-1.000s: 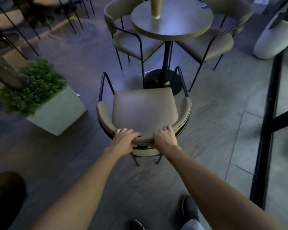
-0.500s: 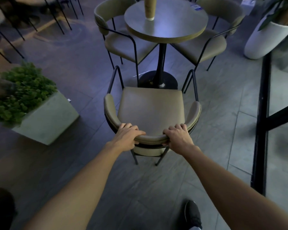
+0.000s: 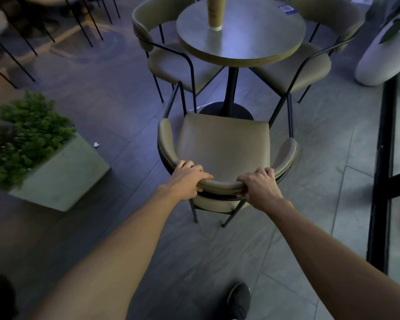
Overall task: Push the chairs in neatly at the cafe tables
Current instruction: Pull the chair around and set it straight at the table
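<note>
Both hands, left (image 3: 187, 181) and right (image 3: 258, 188), curl tightly over the curved backrest of the olive padded metal-legged chair (image 3: 223, 148), whose seat faces the round grey table (image 3: 259, 38) at upper centre.

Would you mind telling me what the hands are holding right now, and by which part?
Both the left hand and the right hand grip the near chair by the top of its curved backrest.
</note>
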Demonstrator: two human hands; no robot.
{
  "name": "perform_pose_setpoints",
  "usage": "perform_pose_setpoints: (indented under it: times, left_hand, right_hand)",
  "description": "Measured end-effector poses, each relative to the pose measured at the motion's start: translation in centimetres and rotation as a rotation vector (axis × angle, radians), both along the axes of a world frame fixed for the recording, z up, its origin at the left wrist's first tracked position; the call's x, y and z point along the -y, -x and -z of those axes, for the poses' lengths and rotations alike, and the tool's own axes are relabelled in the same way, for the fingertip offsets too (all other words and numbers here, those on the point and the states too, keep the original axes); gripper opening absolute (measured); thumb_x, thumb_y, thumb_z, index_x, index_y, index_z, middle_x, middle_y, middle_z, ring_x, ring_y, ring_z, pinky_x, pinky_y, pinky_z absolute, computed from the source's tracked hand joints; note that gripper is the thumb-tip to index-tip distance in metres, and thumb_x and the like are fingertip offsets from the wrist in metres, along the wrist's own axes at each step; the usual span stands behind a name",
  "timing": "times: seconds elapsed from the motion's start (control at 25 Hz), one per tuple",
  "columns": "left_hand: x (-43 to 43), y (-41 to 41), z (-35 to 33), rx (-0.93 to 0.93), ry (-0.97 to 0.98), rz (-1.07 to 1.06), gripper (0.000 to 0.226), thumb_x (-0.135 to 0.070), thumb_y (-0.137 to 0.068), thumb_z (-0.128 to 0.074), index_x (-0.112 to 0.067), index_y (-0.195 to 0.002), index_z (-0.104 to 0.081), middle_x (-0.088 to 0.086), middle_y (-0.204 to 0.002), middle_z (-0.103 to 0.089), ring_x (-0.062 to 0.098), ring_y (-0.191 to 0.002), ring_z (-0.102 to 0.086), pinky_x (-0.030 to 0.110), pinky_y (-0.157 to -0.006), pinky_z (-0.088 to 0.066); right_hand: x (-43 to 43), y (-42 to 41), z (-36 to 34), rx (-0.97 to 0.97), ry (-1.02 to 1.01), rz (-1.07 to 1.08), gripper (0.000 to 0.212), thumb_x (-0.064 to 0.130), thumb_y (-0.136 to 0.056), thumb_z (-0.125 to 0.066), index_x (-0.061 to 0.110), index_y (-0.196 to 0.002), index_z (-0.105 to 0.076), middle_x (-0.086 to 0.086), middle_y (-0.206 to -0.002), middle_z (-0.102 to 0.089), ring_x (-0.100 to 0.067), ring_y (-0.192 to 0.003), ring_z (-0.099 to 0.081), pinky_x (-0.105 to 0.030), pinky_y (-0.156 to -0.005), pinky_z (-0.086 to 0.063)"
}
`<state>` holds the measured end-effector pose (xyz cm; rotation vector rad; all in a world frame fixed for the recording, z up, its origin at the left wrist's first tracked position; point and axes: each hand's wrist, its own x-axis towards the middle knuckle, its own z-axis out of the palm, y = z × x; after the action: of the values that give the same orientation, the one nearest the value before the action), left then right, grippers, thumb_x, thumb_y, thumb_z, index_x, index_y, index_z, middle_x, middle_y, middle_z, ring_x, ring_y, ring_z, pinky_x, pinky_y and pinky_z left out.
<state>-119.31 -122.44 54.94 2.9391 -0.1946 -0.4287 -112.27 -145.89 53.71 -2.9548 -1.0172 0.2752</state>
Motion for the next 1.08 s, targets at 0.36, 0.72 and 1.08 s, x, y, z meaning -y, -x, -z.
perform_pose_setpoints:
  times: [0.36,0.72,1.08]
  left_hand:
    - [0.4,-8.7,-0.2,0.044,-0.048,-0.034,0.043,-0.026,-0.095,-0.061,-0.04,-0.134,-0.052,-0.009,-0.118,-0.056,0.022,-0.102,-0.043,0.037,-0.095,-0.031]
    - [1.2,-13.9,-0.1,0.061,-0.026,-0.072,0.038,-0.027,-0.094,-0.061,-0.038,-0.13,-0.053,-0.007,-0.116,-0.055,0.025,-0.103,-0.045,0.04,-0.095,-0.03]
    - [2.7,-16.3,0.2,0.058,-0.029,-0.084,0.039,-0.029,-0.092,-0.063,-0.038,-0.129,-0.053,-0.007,-0.116,-0.054,0.023,-0.106,-0.043,0.041,-0.094,-0.03]
  right_hand:
    - [-0.7,-9.3,-0.6,-0.045,0.028,-0.012,0.026,0.049,-0.086,-0.061,0.034,-0.107,-0.063,0.007,-0.107,-0.068,-0.026,-0.109,-0.048,-0.043,-0.098,-0.028]
    - [-0.3,-16.0,-1.7,-0.138,0.054,-0.071,0.029,0.042,-0.087,-0.062,0.036,-0.115,-0.062,0.011,-0.111,-0.064,-0.023,-0.112,-0.044,-0.043,-0.1,-0.023]
    - [1.2,-19.1,-1.9,-0.141,0.071,-0.115,0.029,0.038,-0.087,-0.06,0.036,-0.116,-0.06,0.012,-0.113,-0.061,-0.021,-0.114,-0.044,-0.043,-0.101,-0.022]
